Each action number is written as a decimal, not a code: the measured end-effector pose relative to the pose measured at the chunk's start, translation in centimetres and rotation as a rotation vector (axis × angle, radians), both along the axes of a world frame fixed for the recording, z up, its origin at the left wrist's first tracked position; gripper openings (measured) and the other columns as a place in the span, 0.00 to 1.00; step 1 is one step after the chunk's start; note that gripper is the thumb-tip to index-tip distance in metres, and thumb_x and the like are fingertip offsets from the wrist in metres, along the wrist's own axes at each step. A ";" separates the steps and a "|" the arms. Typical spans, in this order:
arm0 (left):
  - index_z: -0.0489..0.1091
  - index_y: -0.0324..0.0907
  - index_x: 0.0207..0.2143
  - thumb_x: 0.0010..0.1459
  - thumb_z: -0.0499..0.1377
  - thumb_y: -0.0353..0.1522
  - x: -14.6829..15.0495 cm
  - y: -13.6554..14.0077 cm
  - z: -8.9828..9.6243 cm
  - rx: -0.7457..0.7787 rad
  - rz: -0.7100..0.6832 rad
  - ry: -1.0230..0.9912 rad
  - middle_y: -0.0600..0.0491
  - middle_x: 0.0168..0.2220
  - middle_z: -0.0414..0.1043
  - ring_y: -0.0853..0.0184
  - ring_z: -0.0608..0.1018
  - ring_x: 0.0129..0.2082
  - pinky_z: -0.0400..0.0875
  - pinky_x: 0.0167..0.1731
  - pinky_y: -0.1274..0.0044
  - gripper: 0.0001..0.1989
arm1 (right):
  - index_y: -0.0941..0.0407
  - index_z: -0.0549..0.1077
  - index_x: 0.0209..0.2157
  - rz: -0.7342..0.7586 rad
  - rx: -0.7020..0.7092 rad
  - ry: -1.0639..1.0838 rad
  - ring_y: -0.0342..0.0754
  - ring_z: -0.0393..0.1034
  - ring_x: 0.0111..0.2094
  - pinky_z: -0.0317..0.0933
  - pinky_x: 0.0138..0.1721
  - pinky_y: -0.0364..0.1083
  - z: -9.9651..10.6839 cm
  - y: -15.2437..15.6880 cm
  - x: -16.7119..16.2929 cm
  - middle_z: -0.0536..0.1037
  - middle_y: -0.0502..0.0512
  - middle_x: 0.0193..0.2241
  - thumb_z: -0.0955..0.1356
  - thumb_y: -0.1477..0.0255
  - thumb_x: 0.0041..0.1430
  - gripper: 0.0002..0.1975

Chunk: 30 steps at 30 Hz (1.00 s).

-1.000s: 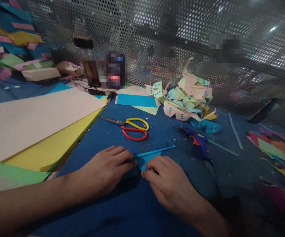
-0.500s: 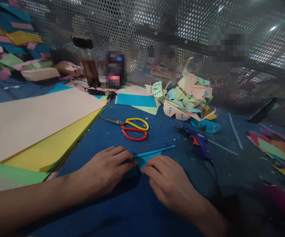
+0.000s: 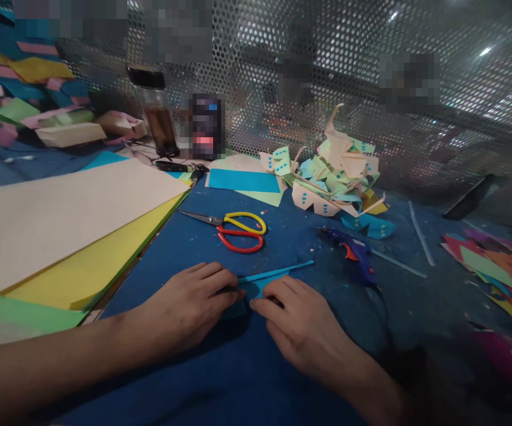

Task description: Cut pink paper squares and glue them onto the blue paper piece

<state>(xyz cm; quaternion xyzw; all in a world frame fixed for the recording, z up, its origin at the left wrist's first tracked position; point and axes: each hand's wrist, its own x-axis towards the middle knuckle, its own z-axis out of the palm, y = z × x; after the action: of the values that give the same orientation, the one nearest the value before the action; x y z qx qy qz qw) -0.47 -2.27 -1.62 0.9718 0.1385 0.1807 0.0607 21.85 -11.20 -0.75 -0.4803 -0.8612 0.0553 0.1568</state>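
Observation:
Blue paper [image 3: 256, 288] lies on the table between my hands, with a narrow folded strip along its far edge that sticks out to the right. My left hand [image 3: 202, 299] is closed on the paper's left part, fingers bent and thumb against it. My right hand [image 3: 298, 319] has its fingers curled onto the right part of the same paper, thumb near its front edge. Both hands cover much of the sheet. Just beyond them lie scissors [image 3: 242, 232] with one yellow and one red handle. To the right rests a blue glue gun [image 3: 358, 255].
Large cream and yellow sheets [image 3: 73, 219] cover the left side. Folded paper pieces [image 3: 335, 177] are heaped at the back. A bottle [image 3: 155, 115] and a phone-like screen [image 3: 206, 127] stand by the perforated metal panel [image 3: 256, 71]. Glue sticks [image 3: 421, 234] and coloured scraps [image 3: 495, 266] lie right.
My right thumb and fingers have shifted slightly on the paper, opening a small gap between them. My left hand stays in place. The view has moved only a little.

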 end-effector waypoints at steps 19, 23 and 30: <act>0.70 0.40 0.46 0.59 0.50 0.21 0.0 0.1 -0.2 -0.001 0.022 -0.037 0.48 0.40 0.74 0.61 0.74 0.39 0.73 0.40 0.69 0.16 | 0.53 0.68 0.51 -0.043 -0.057 -0.105 0.51 0.62 0.40 0.57 0.39 0.51 0.0 0.2 -0.6 0.70 0.53 0.38 0.62 0.80 0.63 0.17; 0.69 0.39 0.49 0.59 0.51 0.21 -0.1 0.0 -0.3 -0.008 0.035 -0.009 0.47 0.42 0.74 0.61 0.75 0.40 0.73 0.41 0.68 0.18 | 0.54 0.69 0.49 -0.046 -0.043 -0.132 0.51 0.62 0.39 0.56 0.38 0.50 0.1 0.3 -0.8 0.69 0.53 0.38 0.62 0.80 0.62 0.14; 0.70 0.39 0.48 0.60 0.52 0.22 0.1 -0.1 -0.1 -0.021 0.040 -0.023 0.47 0.41 0.75 0.63 0.75 0.39 0.73 0.41 0.70 0.16 | 0.54 0.70 0.47 -0.043 -0.022 -0.125 0.51 0.62 0.38 0.55 0.37 0.50 0.2 0.2 -0.8 0.69 0.53 0.37 0.63 0.80 0.62 0.14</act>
<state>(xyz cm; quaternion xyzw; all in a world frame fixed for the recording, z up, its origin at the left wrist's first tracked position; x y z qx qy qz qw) -0.35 -2.37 -1.69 0.9661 0.1588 0.1917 0.0687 21.10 -10.98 -0.54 -0.5027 -0.8583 0.0313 0.0985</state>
